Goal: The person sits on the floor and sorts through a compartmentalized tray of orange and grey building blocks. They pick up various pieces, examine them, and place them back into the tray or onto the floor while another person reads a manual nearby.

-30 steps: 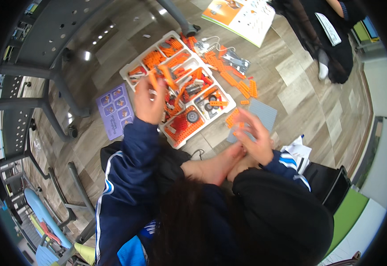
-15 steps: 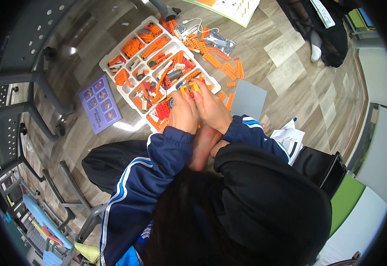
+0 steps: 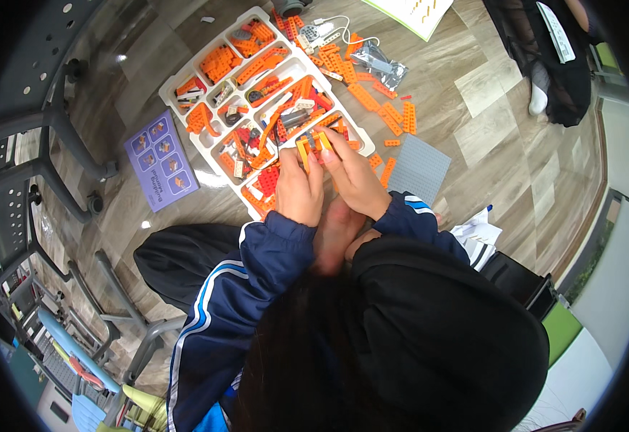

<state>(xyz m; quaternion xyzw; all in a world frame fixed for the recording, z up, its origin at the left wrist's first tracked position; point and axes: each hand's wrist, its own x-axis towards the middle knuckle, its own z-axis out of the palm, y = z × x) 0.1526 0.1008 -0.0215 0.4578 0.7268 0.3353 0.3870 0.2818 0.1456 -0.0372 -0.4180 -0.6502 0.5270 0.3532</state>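
Observation:
In front of the tray's near side, both hands grip one small assembly of yellow-orange building bricks [image 3: 303,150] with a grey part in its middle. My left hand [image 3: 296,193] closes on its left side, thumb pressed along it. My right hand [image 3: 356,181] pinches the right side between thumb and fingers. The fingertips partly cover the assembly. Just beyond lies the white sorting tray [image 3: 363,142], its compartments filled with orange, red, white and dark parts. Red bricks [image 3: 268,180] lie in the tray close to my left hand.
Loose orange bricks [image 3: 363,97], a white cable [image 3: 347,32] and a clear plastic bag [image 3: 383,66] lie right of the tray. A grey baseplate [image 3: 419,169] is nearer. A purple manual [image 3: 159,162] lies left, by a chair base [image 3: 87,173]. Another person's foot [image 3: 537,90] is far right.
My view has shifted a little, so the tray and floor things sit differently. Both hands still hold the brick assembly; its two yellow-orange sides now show more plainly between the fingers.

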